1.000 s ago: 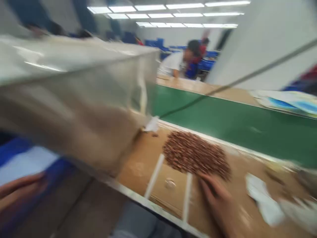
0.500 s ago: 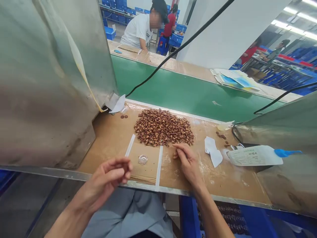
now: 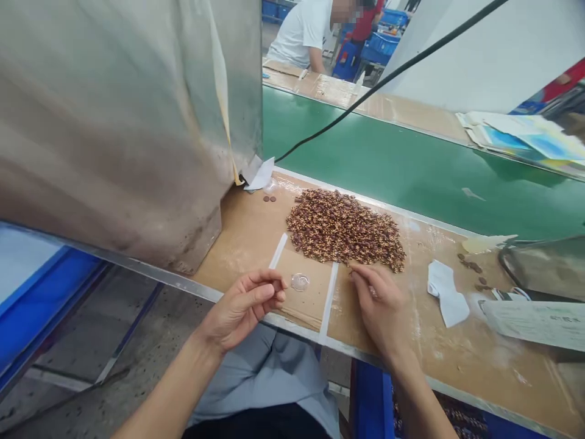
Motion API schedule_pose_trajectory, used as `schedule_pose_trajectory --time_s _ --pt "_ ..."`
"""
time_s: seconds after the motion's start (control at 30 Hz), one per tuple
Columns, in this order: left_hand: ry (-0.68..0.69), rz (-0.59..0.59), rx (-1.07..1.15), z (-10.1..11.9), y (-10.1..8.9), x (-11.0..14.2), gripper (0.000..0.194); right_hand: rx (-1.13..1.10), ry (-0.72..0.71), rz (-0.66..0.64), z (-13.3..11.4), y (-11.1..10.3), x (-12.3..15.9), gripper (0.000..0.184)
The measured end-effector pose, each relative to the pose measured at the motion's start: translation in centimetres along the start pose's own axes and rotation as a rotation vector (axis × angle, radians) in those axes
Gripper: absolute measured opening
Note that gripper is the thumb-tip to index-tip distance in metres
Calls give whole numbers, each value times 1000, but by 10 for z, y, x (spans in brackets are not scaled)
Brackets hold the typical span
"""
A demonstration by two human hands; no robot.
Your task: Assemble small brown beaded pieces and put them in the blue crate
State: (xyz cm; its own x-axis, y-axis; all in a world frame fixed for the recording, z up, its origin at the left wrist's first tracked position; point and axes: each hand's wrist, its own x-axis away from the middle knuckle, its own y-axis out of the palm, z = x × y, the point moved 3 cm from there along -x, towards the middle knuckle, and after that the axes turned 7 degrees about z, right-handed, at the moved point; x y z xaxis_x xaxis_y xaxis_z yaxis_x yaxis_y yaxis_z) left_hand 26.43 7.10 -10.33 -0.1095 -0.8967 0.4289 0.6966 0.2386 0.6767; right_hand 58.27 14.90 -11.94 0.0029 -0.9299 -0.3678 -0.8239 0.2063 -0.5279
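Observation:
A heap of small brown-and-gold pieces (image 3: 343,230) lies on the cardboard-covered bench (image 3: 247,244). My right hand (image 3: 377,306) is at the heap's near edge, with thumb and fingers pinched together; anything between them is too small to see. My left hand (image 3: 242,308) hovers near the bench's front edge, its fingertips drawn together, and whether it holds something is hidden. Between my hands sits a small clear round dish (image 3: 300,281) on a cardboard sheet (image 3: 304,292), bounded by white tape strips (image 3: 328,303). A few loose brown discs (image 3: 269,199) lie beyond it.
A large dull metal panel (image 3: 114,122) rises at the left. A green conveyor belt (image 3: 402,164) runs behind the bench, under a black cable (image 3: 388,79). To the right lie a white cloth (image 3: 446,292) and a plastic pouch (image 3: 534,323). A co-worker in a white shirt (image 3: 301,30) sits beyond.
The view swung from a blurred sideways look onto the bench, then shifted left. My hands came up from the blur and stay near the dish and the heap.

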Motion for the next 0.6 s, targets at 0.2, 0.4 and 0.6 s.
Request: schedule_pose_trajectory --time_s 0.2,0.4,0.6 --pt "-1 118 -21 -1 1 2 37 42 -78 41 0 11 2 29" --pt "71 228 -135 -7 15 6 40 -432 493 90 -34 12 29 38" --pt "165 268 -251 -18 24 15 34 -862 740 -77 -92 32 54 32"
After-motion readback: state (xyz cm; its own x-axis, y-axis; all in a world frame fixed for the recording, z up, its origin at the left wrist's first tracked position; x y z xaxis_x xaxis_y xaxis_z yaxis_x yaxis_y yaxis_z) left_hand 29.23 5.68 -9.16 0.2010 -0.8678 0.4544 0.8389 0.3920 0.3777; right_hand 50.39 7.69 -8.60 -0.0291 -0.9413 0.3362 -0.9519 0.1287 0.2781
